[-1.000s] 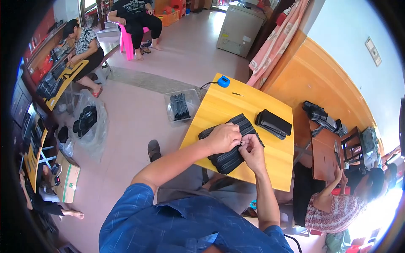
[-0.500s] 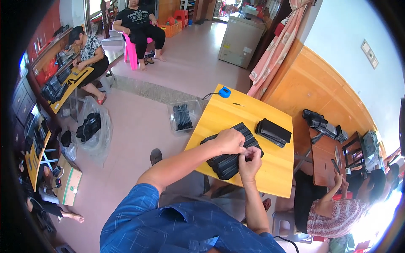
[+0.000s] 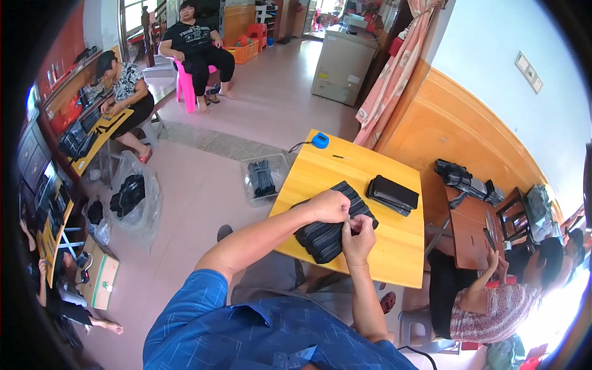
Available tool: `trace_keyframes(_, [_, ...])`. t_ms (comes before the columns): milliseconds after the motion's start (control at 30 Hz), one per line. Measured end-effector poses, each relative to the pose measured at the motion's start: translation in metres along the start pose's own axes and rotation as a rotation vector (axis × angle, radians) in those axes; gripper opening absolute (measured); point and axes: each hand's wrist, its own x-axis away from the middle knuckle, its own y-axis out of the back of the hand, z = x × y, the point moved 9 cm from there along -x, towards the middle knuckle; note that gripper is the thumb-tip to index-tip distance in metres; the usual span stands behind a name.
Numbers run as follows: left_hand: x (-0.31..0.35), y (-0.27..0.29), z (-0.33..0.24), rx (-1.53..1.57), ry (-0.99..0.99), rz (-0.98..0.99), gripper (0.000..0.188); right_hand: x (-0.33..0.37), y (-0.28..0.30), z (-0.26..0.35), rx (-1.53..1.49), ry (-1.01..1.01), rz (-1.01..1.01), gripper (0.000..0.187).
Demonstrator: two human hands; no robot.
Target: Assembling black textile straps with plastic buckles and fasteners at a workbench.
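Fingers of the left hand (image 3: 331,206) and right hand (image 3: 359,239) are drawn together, nearly meeting above the bundle of black strips (image 3: 322,242) on the yellow tabletop (image 3: 394,253); anything pinched is indiscernible. Handling appears unfinished; the separate black stack (image 3: 392,195) lies untouched.

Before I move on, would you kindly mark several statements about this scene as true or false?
1. The left hand and right hand are close together over the large black bundle. True.
2. The blue tape measure lies on the yellow table. True.
3. The clear plastic bin stands on the table. False: the bin stands on the floor.
4. The smaller black stack lies left of the bundle. False: the stack lies right of it.
5. The pink plastic chair is vacant. False: a person sits on the chair.
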Motion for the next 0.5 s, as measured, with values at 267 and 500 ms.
trace_keyframes(267, [-0.008, 0.0, -0.004, 0.066, -0.005, 0.181, 0.018, -0.003, 0.004, 0.029, 0.107, 0.19, 0.006, 0.019])
trace_keyframes(500, [-0.007, 0.002, -0.024, -0.215, -0.062, 0.143, 0.018, -0.001, 0.006, 0.033, 0.161, 0.25, 0.002, 0.021])
